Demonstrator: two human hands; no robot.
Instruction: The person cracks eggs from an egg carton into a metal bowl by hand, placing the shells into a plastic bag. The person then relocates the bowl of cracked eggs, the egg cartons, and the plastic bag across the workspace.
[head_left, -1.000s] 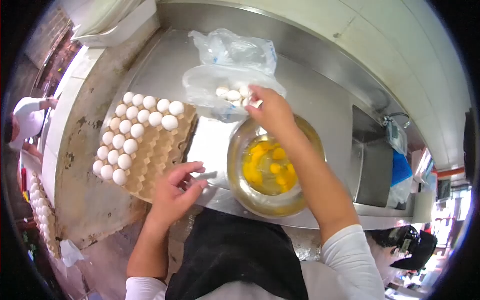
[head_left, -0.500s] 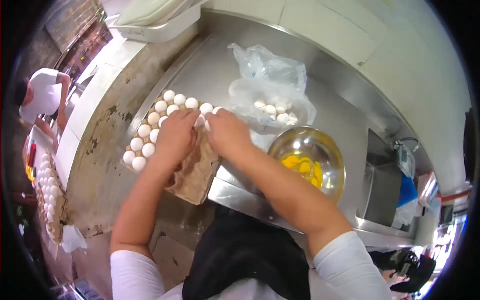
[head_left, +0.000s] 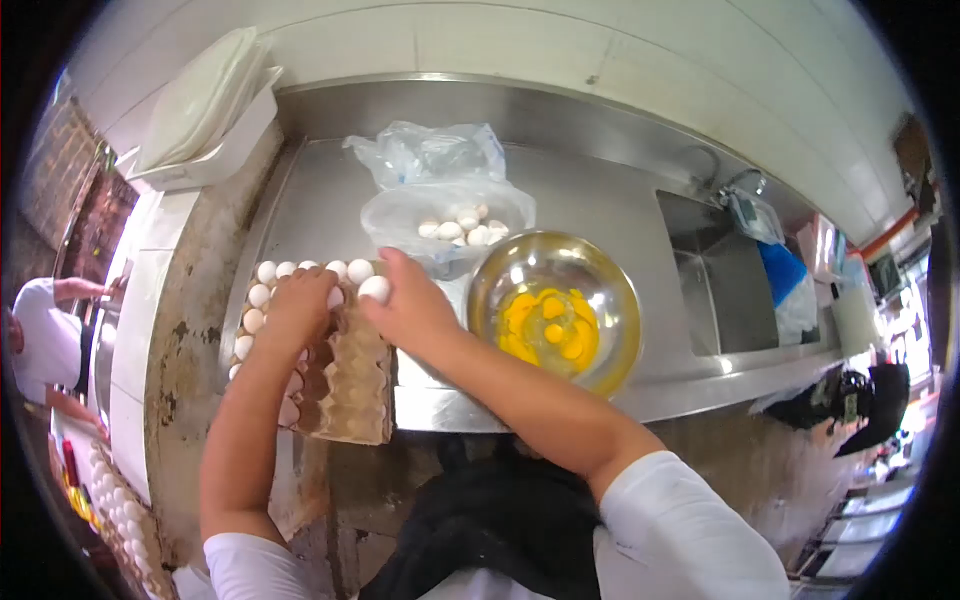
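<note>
My left hand [head_left: 300, 305] is over the egg carton [head_left: 345, 395], its fingers curled round an egg [head_left: 335, 297]. My right hand [head_left: 405, 305], at the carton's back right corner, holds a white egg [head_left: 375, 289] between thumb and fingers. White eggs stand in the carton's left and back cells; the cells nearer its front right are bare. Right of my right hand, a steel bowl [head_left: 618, 325] holds several yellow yolks [head_left: 553, 322]. Behind it, a clear plastic bag [head_left: 385, 215] contains several white shells or eggs [head_left: 468, 228].
A sink [head_left: 700, 300] is set in the steel counter [head_left: 600, 200] at the right. White tubs [head_left: 205, 150] stand at the back left. Another person [head_left: 55, 335] is at the far left, near more eggs [head_left: 120, 510]. A dark-clothed person [head_left: 860, 400] is at the far right.
The view has turned, shifting the counter's contents leftward. My hands have moved apart, and my right hand now shows an egg in its fingers.
</note>
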